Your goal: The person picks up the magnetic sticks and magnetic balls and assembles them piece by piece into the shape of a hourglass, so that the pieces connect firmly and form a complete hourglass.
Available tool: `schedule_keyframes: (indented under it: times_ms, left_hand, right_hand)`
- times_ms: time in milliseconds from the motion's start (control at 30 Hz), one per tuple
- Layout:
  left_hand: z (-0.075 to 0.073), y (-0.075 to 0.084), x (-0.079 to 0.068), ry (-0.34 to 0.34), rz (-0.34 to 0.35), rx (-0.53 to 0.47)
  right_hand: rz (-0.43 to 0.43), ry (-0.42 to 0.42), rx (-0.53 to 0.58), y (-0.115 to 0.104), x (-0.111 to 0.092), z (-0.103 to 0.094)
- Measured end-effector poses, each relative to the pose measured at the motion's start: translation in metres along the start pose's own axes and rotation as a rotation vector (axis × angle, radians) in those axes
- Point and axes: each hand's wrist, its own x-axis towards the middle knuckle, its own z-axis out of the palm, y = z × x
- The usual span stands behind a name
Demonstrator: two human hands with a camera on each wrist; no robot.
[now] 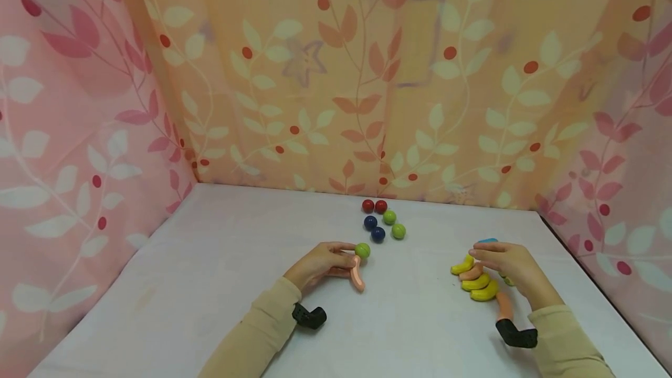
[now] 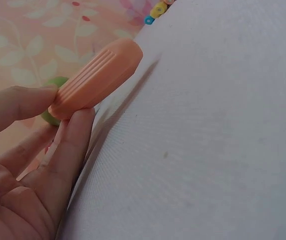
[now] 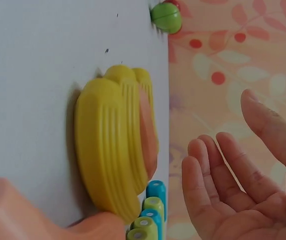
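My left hand [image 1: 328, 261] pinches a peach-orange curved, ribbed toy piece [image 2: 100, 77] between thumb and fingers, held up off the white cloth. At its fingertips is a green ball [image 1: 362, 251], partly hidden behind the thumb in the left wrist view. Over on the right, my right hand [image 1: 506, 261] is raised with relaxed fingers and holds nothing. Beside it lie yellow banana-shaped pieces [image 1: 484, 291] in a row, with an orange curved piece [image 1: 471, 273] among them. Another orange curved piece [image 1: 505, 306] lies nearer, by the right wrist.
Two red balls [image 1: 374, 206], two dark blue balls [image 1: 377, 234] and two green balls [image 1: 398, 231] sit grouped toward the back. Several small blue and green pieces [image 3: 155, 202] stand past the bananas, mostly hidden by the right hand in the head view. Patterned curtains [image 1: 367, 104] enclose the table.
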Motion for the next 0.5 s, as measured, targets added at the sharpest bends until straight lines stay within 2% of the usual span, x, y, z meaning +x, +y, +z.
schedule_keyframes:
  times_ms: [500]
  left_hand:
    - [0.001, 0.001, -0.001, 0.013, 0.001, 0.007]
  right_hand:
    - [0.066, -0.025, 0.025, 0.016, 0.022, -0.005]
